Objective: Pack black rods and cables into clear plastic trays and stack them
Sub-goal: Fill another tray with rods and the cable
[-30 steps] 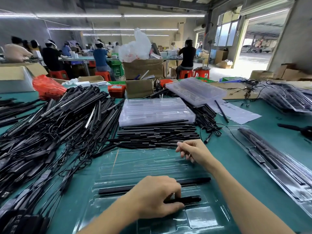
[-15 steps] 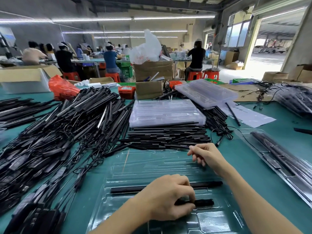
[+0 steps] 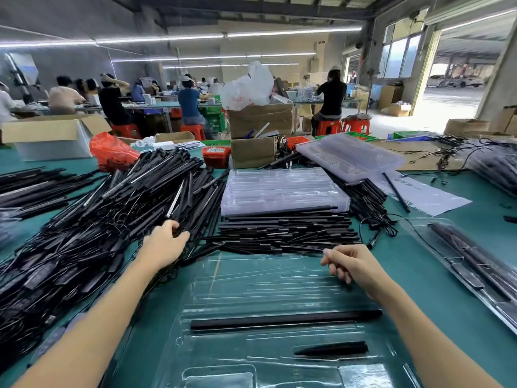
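A clear plastic tray [image 3: 251, 287] lies on the green table in front of me. One long black rod [image 3: 285, 319] sits in a slot of it, and a short black piece [image 3: 333, 349] lies in a nearer slot. My left hand [image 3: 165, 243] reaches into the big pile of black rods with cables [image 3: 98, 233] on the left and grips one rod there. My right hand [image 3: 349, 261] is curled at the near edge of the flat pile of thin black rods [image 3: 279, 233], its fingertips pinching a rod's end.
A stack of clear trays [image 3: 282, 191] stands behind the thin rods, with another stack [image 3: 349, 155] at the back right. A packed tray [image 3: 475, 264] lies at the right. Cardboard boxes [image 3: 254, 152], a red bag [image 3: 112, 152] and seated workers are beyond.
My left hand has let go of the short black piece in the tray and moved up and left into the cable-rod pile. My right hand has stayed at the thin rods.
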Motion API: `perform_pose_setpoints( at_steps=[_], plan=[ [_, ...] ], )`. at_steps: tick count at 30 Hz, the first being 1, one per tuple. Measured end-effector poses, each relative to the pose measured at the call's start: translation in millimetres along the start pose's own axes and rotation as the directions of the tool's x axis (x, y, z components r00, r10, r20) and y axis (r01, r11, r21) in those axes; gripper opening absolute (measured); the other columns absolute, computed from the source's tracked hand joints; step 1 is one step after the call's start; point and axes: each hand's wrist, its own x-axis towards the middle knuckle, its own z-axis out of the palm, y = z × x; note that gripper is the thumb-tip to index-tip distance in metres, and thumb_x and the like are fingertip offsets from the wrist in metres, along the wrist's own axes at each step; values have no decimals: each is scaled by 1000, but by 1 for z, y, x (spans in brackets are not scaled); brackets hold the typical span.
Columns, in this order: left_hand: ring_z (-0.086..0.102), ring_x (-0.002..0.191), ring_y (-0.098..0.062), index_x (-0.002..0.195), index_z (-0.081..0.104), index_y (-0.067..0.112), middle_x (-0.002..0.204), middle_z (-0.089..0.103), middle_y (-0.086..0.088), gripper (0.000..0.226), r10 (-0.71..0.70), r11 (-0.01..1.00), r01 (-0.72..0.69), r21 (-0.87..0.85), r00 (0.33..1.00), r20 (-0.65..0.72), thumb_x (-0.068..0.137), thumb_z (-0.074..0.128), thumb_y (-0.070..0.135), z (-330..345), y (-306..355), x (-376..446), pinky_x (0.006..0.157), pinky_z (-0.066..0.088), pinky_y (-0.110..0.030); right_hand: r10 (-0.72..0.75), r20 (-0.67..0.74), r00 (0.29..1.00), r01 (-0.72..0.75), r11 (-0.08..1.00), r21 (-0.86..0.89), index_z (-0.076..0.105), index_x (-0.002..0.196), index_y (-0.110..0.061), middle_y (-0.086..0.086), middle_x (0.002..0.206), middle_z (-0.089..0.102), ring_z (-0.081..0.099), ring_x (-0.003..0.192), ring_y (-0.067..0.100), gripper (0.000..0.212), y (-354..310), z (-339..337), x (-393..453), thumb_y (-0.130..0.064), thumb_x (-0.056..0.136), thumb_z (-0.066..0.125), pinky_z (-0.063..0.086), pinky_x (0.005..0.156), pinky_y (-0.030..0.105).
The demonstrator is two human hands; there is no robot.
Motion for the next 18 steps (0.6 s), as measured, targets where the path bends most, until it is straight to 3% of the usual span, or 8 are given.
perform_pose_setpoints(
  at_steps=[3, 5, 7, 10, 13, 14, 16, 18],
  plan=[
    [59, 102, -30, 110, 62, 19, 105, 68, -6, 41, -37, 999, 37, 21, 999, -19, 97, 47, 55, -2, -2, 12, 93, 50, -44, 6, -8, 1000, -6, 1000, 16, 76, 75, -5, 8, 62, 61, 48, 50, 11, 32, 0, -1, 1, -27, 96, 65, 35, 43, 18],
    [53, 110, -34, 105, 55, 18, 117, 60, -11, 34, -1, 997, 17, 74, 978, -210, 96, 52, 50, -2, 6, 17, 94, 45, -46, 16, -29, 999, -14, 999, 47, 76, 74, -5, 9, 62, 61, 48, 50, 11, 32, 1, -2, 1, -26, 95, 65, 36, 43, 18],
    [45, 121, -36, 121, 50, 17, 128, 54, -14, 35, 49, 999, -47, 14, 959, -277, 97, 57, 42, -3, 16, 22, 99, 41, -49, 21, -55, 998, -17, 998, 65, 77, 73, -6, 11, 62, 62, 48, 49, 12, 32, 2, -3, 2, -27, 95, 65, 37, 43, 19],
    [50, 122, -33, 143, 44, 16, 116, 62, -7, 47, 56, 983, -71, -168, 994, -92, 102, 52, 37, -4, 28, 34, 103, 42, -47, 22, -73, 997, -18, 998, 57, 77, 74, -8, 12, 62, 63, 48, 48, 13, 31, 4, -3, 4, -27, 95, 65, 38, 43, 20],
    [54, 115, -32, 145, 42, 10, 101, 61, -5, 54, -5, 982, 1, -187, 1000, -25, 102, 52, 41, -4, 35, 48, 97, 45, -42, 18, -85, 996, -15, 999, 37, 77, 73, -10, 11, 61, 63, 49, 48, 13, 31, 5, -4, 5, -27, 96, 65, 39, 43, 20],
    [56, 107, -31, 139, 48, 8, 103, 60, -8, 50, -23, 979, 15, -204, 999, -36, 102, 52, 42, -2, 37, 52, 91, 45, -39, 15, -90, 996, -11, 999, 36, 77, 73, -10, 11, 61, 63, 49, 48, 12, 31, 6, -4, 4, -27, 96, 65, 39, 43, 20],
    [54, 77, -26, 97, 62, 12, 91, 61, -9, 33, -54, 956, 40, -290, 998, -42, 103, 51, 43, 2, 39, 61, 74, 43, -36, 9, -97, 995, -7, 1000, 25, 77, 72, -10, 11, 61, 64, 49, 48, 12, 31, 7, -4, 4, -26, 96, 65, 39, 43, 21],
    [52, 70, -29, 69, 51, 13, 72, 58, -7, 44, -82, 949, 59, -308, 995, -63, 103, 50, 42, 7, 40, 70, 87, 48, -41, 5, -104, 995, -7, 1000, -16, 76, 71, -11, 9, 60, 64, 50, 48, 12, 32, 7, -2, 4, -27, 96, 65, 40, 44, 21]
  ],
)
